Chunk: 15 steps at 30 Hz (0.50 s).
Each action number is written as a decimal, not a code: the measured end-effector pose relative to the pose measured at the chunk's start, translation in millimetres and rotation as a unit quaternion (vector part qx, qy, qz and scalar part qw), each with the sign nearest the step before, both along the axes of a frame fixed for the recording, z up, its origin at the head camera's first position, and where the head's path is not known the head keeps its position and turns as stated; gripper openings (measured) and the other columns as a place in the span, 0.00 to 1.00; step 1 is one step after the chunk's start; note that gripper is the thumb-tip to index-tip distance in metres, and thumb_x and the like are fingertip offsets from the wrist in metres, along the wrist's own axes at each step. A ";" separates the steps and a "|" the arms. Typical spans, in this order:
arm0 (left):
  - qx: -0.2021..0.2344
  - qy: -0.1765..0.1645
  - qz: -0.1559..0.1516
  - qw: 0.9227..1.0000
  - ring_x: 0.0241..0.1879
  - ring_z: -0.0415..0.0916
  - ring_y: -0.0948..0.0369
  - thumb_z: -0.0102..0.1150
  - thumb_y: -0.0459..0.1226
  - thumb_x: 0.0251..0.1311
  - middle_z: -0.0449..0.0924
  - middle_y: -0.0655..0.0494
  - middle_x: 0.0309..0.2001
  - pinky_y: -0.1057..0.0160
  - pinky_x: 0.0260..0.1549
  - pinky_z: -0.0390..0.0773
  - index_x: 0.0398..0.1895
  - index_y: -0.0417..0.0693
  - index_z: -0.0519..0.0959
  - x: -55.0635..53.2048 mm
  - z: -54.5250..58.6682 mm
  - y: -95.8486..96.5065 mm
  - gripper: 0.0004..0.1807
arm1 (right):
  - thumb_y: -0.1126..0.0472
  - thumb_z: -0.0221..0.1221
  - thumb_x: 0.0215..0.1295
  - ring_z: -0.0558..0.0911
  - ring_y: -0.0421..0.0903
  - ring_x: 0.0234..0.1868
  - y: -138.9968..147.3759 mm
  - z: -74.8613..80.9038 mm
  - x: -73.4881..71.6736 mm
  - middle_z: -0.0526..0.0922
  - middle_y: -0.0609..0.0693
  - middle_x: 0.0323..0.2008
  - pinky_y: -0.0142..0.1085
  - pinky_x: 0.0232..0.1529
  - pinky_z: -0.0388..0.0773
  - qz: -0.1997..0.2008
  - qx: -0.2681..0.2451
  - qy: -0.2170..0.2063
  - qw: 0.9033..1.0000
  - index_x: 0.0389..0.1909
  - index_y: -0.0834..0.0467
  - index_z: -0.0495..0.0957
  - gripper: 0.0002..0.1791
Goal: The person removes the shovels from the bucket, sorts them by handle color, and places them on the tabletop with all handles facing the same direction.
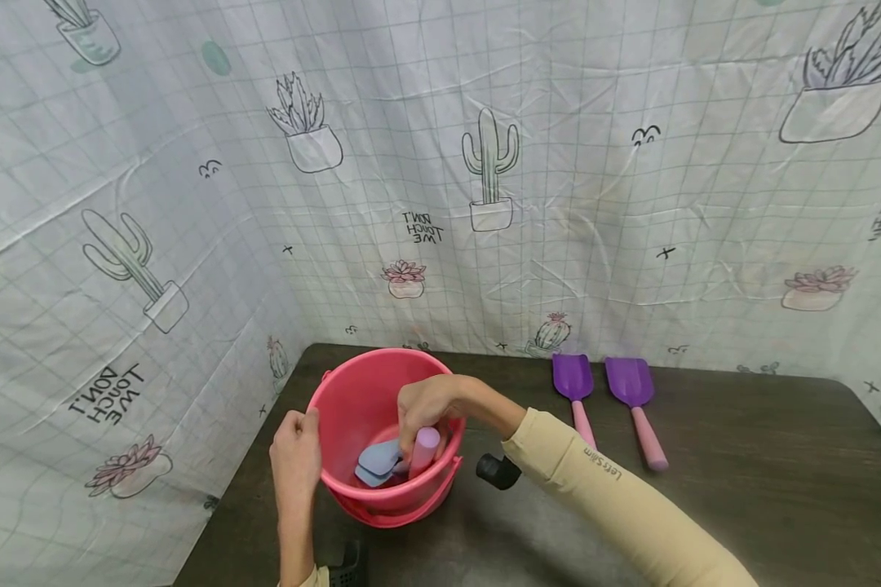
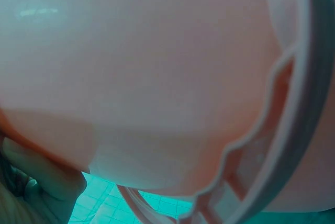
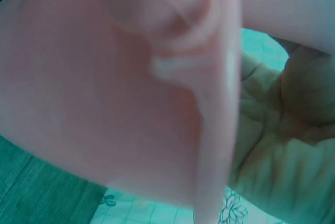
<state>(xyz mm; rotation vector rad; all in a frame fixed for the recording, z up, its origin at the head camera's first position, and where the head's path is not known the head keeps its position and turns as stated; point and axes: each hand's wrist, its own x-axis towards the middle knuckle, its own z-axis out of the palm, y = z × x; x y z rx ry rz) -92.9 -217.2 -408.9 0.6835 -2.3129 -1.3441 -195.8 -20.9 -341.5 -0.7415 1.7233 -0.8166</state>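
Observation:
A pink bucket [image 1: 352, 391] stands on the dark table, its handle hanging down at the front. My left hand [image 1: 296, 448] grips the bucket's rim on the left side; in the left wrist view its curled fingers [image 2: 47, 182] show beside the bucket wall. My right hand [image 1: 426, 403] reaches down inside the bucket, its fingers around the pink handle [image 1: 424, 448] of a toy shovel. Light blue-grey shovel blades [image 1: 378, 463] lie beside it, low in the bucket. In the right wrist view the palm [image 3: 282, 156] shows behind the bucket rim, fingertips hidden.
Two purple shovels [image 1: 573, 377] [image 1: 630, 381] with pink handles lie on the table [image 1: 763, 456] to the right. A black object [image 1: 498, 471] is seen beneath the right forearm. A cactus-print curtain [image 1: 558, 204] hangs behind the table and along its left side.

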 end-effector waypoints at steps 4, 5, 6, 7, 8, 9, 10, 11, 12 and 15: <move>0.001 0.000 -0.003 1.000 0.28 0.69 0.54 0.45 0.42 0.77 0.69 0.50 0.27 0.58 0.25 0.68 0.32 0.41 0.70 0.3 0.3 -1.2 0.16 | 0.71 0.60 0.61 0.80 0.39 0.19 6.8 5.2 -5.6 0.81 0.50 0.21 0.29 0.21 0.78 -0.008 -0.006 -0.015 1.000 0.24 0.65 0.85 0.09; 0.001 0.000 -0.004 1.000 0.28 0.69 0.54 0.45 0.42 0.77 0.69 0.50 0.27 0.58 0.25 0.68 0.32 0.41 0.70 0.3 0.2 -1.3 0.16 | 0.71 0.61 0.61 0.80 0.39 0.18 8.5 6.5 -6.7 0.82 0.50 0.21 0.29 0.21 0.78 -0.008 -0.008 -0.015 1.000 0.24 0.64 0.86 0.09; 0.002 0.000 -0.004 1.000 0.28 0.69 0.54 0.45 0.42 0.77 0.69 0.50 0.26 0.58 0.24 0.68 0.32 0.41 0.70 0.3 0.3 -1.2 0.16 | 0.71 0.61 0.61 0.81 0.39 0.18 10.1 7.5 -7.8 0.82 0.50 0.21 0.29 0.21 0.78 -0.008 -0.011 -0.015 1.000 0.24 0.64 0.86 0.09; 0.002 0.000 -0.004 1.000 0.27 0.69 0.54 0.45 0.42 0.77 0.69 0.50 0.26 0.58 0.24 0.68 0.32 0.41 0.70 0.2 0.0 -1.2 0.16 | 0.71 0.61 0.61 0.81 0.39 0.18 11.6 8.7 -8.7 0.82 0.50 0.21 0.29 0.22 0.78 -0.008 -0.014 -0.015 1.000 0.24 0.64 0.86 0.08; 0.002 -0.001 -0.003 1.000 0.27 0.69 0.54 0.45 0.42 0.77 0.69 0.50 0.26 0.59 0.24 0.68 0.32 0.41 0.70 0.2 -0.1 -1.0 0.16 | 0.71 0.61 0.60 0.80 0.39 0.19 13.1 10.0 -9.6 0.83 0.50 0.21 0.29 0.22 0.78 -0.006 -0.019 -0.017 1.000 0.25 0.65 0.86 0.08; 0.002 -0.001 -0.002 1.000 0.27 0.69 0.54 0.45 0.41 0.77 0.69 0.50 0.26 0.59 0.24 0.68 0.32 0.41 0.70 0.1 -0.3 -0.9 0.15 | 0.72 0.61 0.61 0.81 0.39 0.19 14.6 11.4 -10.4 0.83 0.51 0.22 0.29 0.23 0.79 -0.007 -0.023 -0.024 0.999 0.25 0.65 0.86 0.08; 0.002 0.000 -0.002 1.000 0.27 0.69 0.54 0.45 0.41 0.77 0.69 0.50 0.26 0.58 0.24 0.68 0.32 0.41 0.70 -0.2 -0.7 -1.0 0.16 | 0.72 0.61 0.61 0.82 0.40 0.20 16.3 13.2 -11.1 0.84 0.51 0.22 0.29 0.23 0.79 -0.009 -0.028 -0.031 0.999 0.26 0.66 0.87 0.08; 0.001 0.000 -0.001 1.000 0.27 0.69 0.55 0.46 0.41 0.77 0.69 0.50 0.26 0.59 0.24 0.67 0.32 0.41 0.70 -0.2 -0.8 -0.8 0.15 | 0.72 0.61 0.61 0.83 0.41 0.21 17.9 14.8 -11.7 0.85 0.52 0.23 0.30 0.24 0.79 -0.011 -0.035 -0.036 0.999 0.28 0.67 0.87 0.07; 0.001 0.001 -0.001 1.000 0.27 0.68 0.55 0.46 0.41 0.77 0.69 0.50 0.26 0.59 0.24 0.67 0.32 0.41 0.70 -0.2 -0.9 -0.6 0.15 | 0.73 0.61 0.61 0.84 0.41 0.22 19.3 16.4 -12.3 0.86 0.53 0.24 0.30 0.25 0.80 -0.015 -0.043 -0.041 0.998 0.29 0.68 0.87 0.07; 0.000 0.002 0.001 1.000 0.27 0.68 0.54 0.46 0.41 0.77 0.69 0.50 0.26 0.59 0.24 0.67 0.32 0.40 0.70 -0.4 -1.6 -0.4 0.15 | 0.72 0.62 0.60 0.85 0.41 0.25 23.6 21.6 -13.9 0.87 0.54 0.26 0.30 0.27 0.79 -0.021 -0.065 -0.037 0.997 0.31 0.69 0.88 0.07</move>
